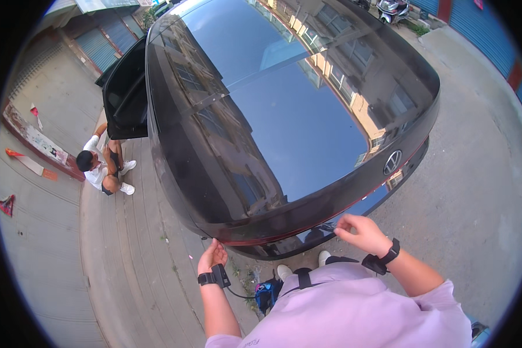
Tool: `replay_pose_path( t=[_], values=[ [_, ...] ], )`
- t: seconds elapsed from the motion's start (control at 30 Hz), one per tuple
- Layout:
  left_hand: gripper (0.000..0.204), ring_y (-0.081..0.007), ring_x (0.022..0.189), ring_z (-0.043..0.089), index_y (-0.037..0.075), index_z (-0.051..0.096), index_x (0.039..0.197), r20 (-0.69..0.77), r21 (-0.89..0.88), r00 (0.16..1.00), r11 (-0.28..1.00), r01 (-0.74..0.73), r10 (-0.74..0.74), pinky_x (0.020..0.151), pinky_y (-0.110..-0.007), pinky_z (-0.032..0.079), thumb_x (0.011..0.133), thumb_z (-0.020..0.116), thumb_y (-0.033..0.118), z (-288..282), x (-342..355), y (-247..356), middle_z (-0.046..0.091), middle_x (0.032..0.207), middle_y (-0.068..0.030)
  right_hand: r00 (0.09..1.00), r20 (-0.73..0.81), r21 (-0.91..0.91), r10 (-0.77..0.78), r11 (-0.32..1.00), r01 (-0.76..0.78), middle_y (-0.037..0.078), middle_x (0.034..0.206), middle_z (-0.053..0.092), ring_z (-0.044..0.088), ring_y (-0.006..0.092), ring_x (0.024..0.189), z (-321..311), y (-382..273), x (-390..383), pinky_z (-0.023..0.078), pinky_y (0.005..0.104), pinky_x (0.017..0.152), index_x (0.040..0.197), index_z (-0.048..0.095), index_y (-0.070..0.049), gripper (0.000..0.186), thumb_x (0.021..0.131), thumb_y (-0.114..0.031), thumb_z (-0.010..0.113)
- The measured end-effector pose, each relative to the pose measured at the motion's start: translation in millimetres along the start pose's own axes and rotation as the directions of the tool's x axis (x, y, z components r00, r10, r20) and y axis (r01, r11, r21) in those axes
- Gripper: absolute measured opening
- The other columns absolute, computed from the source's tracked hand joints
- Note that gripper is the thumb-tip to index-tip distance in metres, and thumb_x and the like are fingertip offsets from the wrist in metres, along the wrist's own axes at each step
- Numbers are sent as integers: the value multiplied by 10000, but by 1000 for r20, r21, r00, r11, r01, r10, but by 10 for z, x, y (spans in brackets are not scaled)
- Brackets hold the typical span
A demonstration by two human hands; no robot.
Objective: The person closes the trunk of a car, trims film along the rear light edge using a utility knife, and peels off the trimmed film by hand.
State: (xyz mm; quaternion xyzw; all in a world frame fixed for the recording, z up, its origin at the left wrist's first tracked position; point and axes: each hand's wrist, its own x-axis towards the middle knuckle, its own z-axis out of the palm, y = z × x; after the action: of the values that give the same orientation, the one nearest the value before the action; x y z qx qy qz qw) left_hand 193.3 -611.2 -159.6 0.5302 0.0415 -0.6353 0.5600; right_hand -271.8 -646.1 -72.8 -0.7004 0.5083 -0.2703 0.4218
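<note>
Fingers [347, 221] of right hand [363, 234] at 4 o'clock: bunching narrowly beside a small dark shape [327, 226] at the tail [255, 233] of the car [296, 139]; cannot tell whether holding it. With left hand [211, 258] at 7 o'clock: curling fingers loosely by the tail's corner; cannot tell whether touching or gripping it. Wearing a black band [219, 274] on each wrist. Facing the car, from mid-view up to 12 o'clock. Farther out, seeing an open door [127, 98] at 10 o'clock, a seated person [100, 171] at 9, a scooter [392, 9] at 1.
</note>
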Motion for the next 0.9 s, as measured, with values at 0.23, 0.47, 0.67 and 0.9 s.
replay_pose_path(
  t=[0.23,0.47,0.67,0.9],
  values=[
    [85,-85,695,601,104,619,885,-29,-61,999,998,24,-26,625,-237,492,870,671,170,51,36,-7,639,774,30,828,-119,-492,548,692,-528,162,846,667,642,344,820,459,1862,-1007,504,444,743,897,634,-80,229,800,-278,570],
    [127,-48,712,585,137,633,926,-150,-100,986,991,-90,74,619,-190,464,850,699,214,205,-41,-188,640,802,59,430,-147,-384,891,350,-855,155,910,693,661,291,899,772,2783,-2133,498,388,847,939,680,-43,317,751,-272,566],
    [131,-34,729,573,146,632,943,-175,-163,983,983,-88,59,612,-181,440,856,693,223,265,-62,-208,634,823,73,483,-199,-289,853,420,-860,105,834,706,677,237,841,718,2627,-2036,508,351,806,938,668,-61,289,776,-279,568],
    [121,-49,725,572,133,624,989,-161,-206,979,966,-158,126,607,-182,433,878,663,162,131,12,-240,633,855,59,641,-165,-303,749,580,-756,161,931,682,643,327,916,655,2317,-1284,498,411,822,989,650,-78,321,794,-322,574]
  ],
)
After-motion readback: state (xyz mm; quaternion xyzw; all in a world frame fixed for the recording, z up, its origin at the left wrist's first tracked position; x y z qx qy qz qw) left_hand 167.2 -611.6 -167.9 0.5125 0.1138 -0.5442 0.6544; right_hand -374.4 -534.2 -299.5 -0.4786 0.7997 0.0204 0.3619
